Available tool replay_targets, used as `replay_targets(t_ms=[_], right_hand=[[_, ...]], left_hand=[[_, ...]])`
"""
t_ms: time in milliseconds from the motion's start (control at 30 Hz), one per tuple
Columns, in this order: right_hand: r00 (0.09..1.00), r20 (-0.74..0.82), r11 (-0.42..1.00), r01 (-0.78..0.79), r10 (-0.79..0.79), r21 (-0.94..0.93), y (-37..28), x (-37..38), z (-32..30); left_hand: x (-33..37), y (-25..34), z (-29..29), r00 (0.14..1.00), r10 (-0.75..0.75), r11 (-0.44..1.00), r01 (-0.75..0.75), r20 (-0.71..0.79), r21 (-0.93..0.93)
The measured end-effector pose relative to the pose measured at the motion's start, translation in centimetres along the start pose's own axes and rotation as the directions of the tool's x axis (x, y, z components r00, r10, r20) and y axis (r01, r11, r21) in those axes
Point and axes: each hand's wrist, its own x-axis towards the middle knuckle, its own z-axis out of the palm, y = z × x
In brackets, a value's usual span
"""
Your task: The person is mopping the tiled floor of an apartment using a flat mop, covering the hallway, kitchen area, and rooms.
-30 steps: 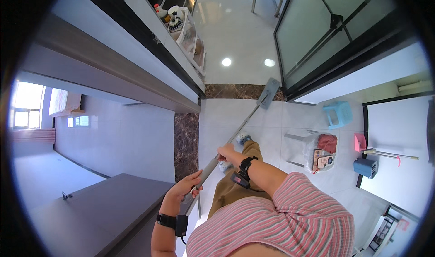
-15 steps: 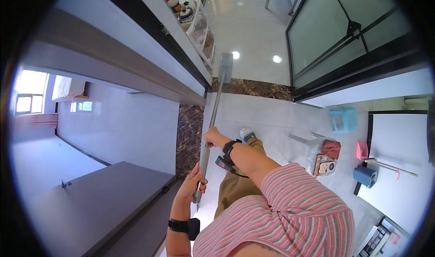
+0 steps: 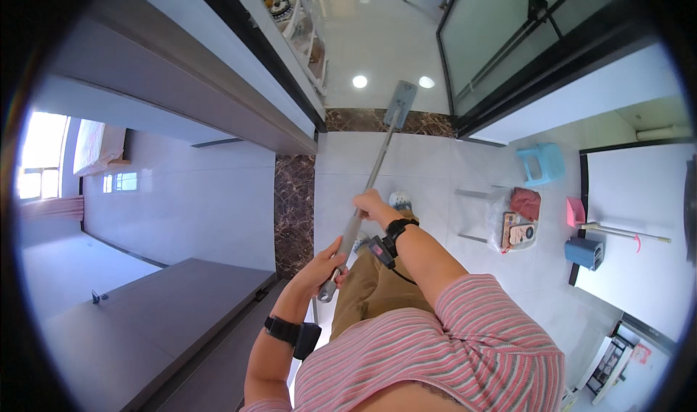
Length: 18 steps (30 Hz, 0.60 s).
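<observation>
A flat mop [image 3: 377,162] slants away from me across the pale tiled floor. My left hand [image 3: 327,268] is wrapped round the thick grey grip near its lower end. Further up the pole, my right hand [image 3: 372,205] is closed on it. The mop's grey rectangular head [image 3: 400,105] rests tilted over the dark marble threshold strip [image 3: 428,124], partly on the tiles beyond. Both wrists wear black straps with small devices.
A white storage rack [image 3: 314,52] stands left beyond the threshold, opposite a black-framed glass door [image 3: 486,49]. To the right are a light blue stool [image 3: 541,164], a seat with a red cloth [image 3: 525,204], a pink dustpan [image 3: 575,212] and a blue bin [image 3: 584,254]. A grey door [image 3: 167,317] stands at left.
The mop head has swung right along the threshold and turned at a slant. Both hands have moved right and slightly up, still holding the pole. The view has shifted a little.
</observation>
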Motion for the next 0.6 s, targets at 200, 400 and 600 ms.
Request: replay_targets(t_ms=[200, 400, 600], right_hand=[[0.991, -0.062, 0.990, -0.114, 0.120, 0.086, 4.2, -1.2, -5.1], [0.985, 0.091, 0.985, -0.154, 0.148, 0.073, 6.7, -1.1, -7.4], [0.946, 0.286, 0.858, -0.271, 0.153, 0.437, 9.9, -1.3, -8.7]], left_hand=[[1.3, -1.1, 3.9, 0.996, -0.066, 0.988, 0.057, 0.059, 0.143], [1.8, -3.7, 5.7, 0.999, -0.040, 0.997, 0.037, 0.037, 0.069], [1.4, -8.0, 7.1, 0.997, 0.043, 0.998, -0.045, -0.058, -0.038]])
